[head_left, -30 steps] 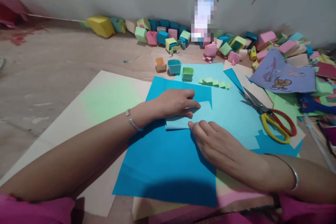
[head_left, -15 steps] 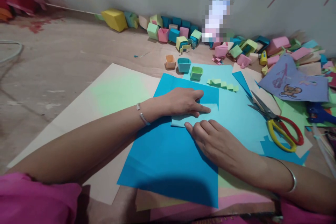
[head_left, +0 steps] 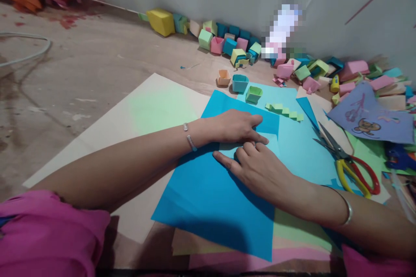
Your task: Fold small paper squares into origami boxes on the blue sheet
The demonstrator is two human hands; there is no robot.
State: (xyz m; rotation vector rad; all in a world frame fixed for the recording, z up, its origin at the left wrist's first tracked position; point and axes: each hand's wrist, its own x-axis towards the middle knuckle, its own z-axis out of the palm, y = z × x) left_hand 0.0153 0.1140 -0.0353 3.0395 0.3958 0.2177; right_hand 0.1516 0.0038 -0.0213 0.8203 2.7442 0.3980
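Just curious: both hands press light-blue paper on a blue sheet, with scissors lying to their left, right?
No. The head view shows the scissors right of the left hand and right hand, which press the light-blue paper on the blue sheet.

dim even light, soft shadows under arms, wide-angle edge distortion, one pixelated patch.

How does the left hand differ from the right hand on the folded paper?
The left hand lies flat, fingers stretched out; the right hand has its fingers bent. The left hand enters from the left, the right hand from the near side. Both touch the light blue folded paper, and each wears a silver bangle.
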